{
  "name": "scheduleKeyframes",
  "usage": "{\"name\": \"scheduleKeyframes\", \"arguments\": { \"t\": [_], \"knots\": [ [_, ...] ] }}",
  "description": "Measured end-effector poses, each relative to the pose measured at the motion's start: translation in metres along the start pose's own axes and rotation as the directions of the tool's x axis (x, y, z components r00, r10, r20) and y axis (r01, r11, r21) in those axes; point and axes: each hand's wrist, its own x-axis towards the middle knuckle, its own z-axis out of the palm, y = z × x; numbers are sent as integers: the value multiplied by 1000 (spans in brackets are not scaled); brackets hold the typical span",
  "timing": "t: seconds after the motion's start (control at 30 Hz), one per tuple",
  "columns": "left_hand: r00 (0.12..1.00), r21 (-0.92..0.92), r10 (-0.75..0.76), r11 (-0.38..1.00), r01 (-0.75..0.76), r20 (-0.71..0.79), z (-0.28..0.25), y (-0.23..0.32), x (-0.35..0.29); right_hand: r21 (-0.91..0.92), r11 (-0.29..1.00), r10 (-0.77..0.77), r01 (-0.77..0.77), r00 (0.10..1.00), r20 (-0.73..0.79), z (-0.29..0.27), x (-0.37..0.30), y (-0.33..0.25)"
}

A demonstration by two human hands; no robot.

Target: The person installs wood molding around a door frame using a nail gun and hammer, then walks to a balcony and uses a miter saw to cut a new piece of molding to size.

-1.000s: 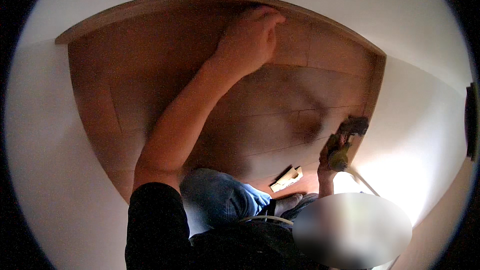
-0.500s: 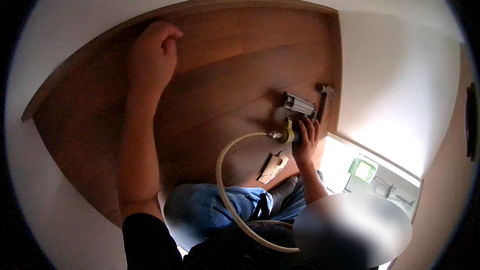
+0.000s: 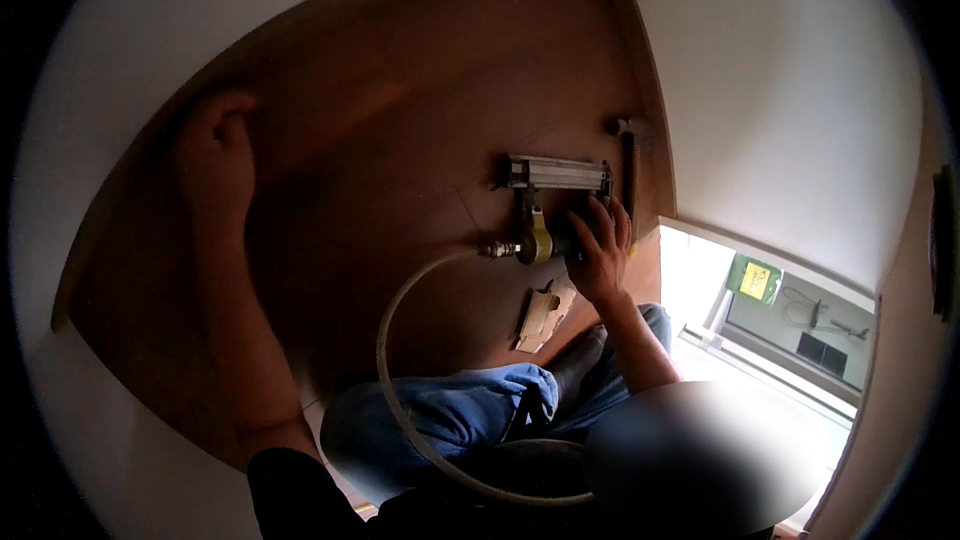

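Observation:
My right hand (image 3: 601, 252) grips the handle of a pneumatic nail gun (image 3: 548, 202) that rests on the brown wooden floor (image 3: 400, 130), its long silver magazine pointing left. A pale air hose (image 3: 400, 380) loops from the gun's brass fitting down past my knees. My left hand (image 3: 218, 162) lies flat on the floorboards far to the left, arm stretched out, holding nothing. A hammer (image 3: 628, 165) lies along the right wall just beyond the gun.
A small cardboard piece (image 3: 543, 314) lies on the floor below the gun. White walls (image 3: 780, 110) border the floor on the right and left. A bright window opening (image 3: 770, 310) sits at lower right. My blue-clad knees (image 3: 450, 410) fill the lower middle.
The view has swung left, so the floor corner now sits on the right. My right hand has brought the nail gun down onto the boards. My left hand stays pressed on the floor.

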Motion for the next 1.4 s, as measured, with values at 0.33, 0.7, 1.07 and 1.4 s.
{"name": "scheduleKeyframes", "arguments": {
  "t": [0.33,0.7,1.07,1.4],
  "knots": [
    [1000,27,20,999,-20,-1,7,-17,4,307,870,408,-386,913,-9,49,-129,49],
    [969,404,203,906,-129,-144,7,-67,25,207,903,369,-376,927,75,54,-128,45],
    [988,256,35,964,-74,151,35,51,-28,273,866,440,-418,898,-22,70,-130,48],
    [271,172,594,219,-960,757,160,249,-182,418,819,450,-393,892,-43,65,-133,49]
  ]
}}
